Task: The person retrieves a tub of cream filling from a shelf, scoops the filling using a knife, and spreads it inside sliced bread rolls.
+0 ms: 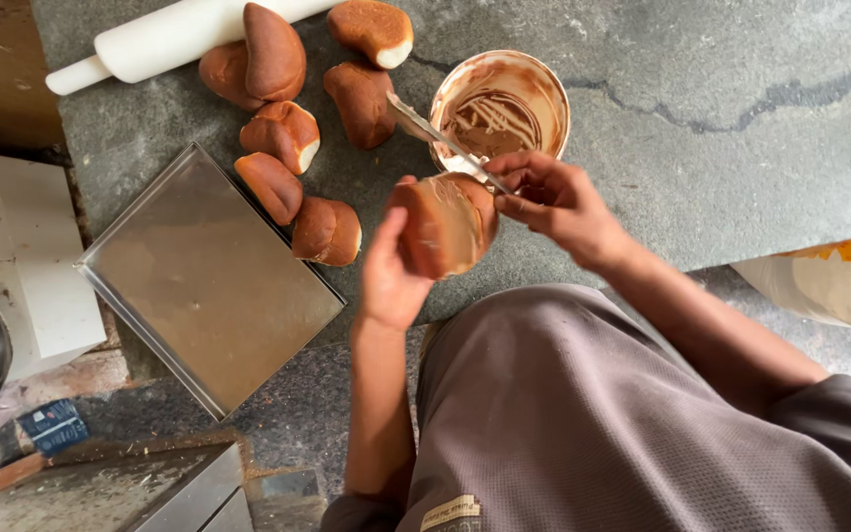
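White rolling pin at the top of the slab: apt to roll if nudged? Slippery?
The rolling pin is a smooth cylinder lying on the flat stone slab, so a sideways nudge would probably roll it. A brown bun appears to lean against it, which may block rolling that way. Its plain white surface looks slick; probably rigid.

A grey stone counter (741, 148) with a dark crack is carrying a white rolling pin (164, 39), six brown buns (278, 118) lying clustered beside it, a round tub (500, 106) smeared with brown spread, and a steel tray (211, 281) overhanging its near edge.
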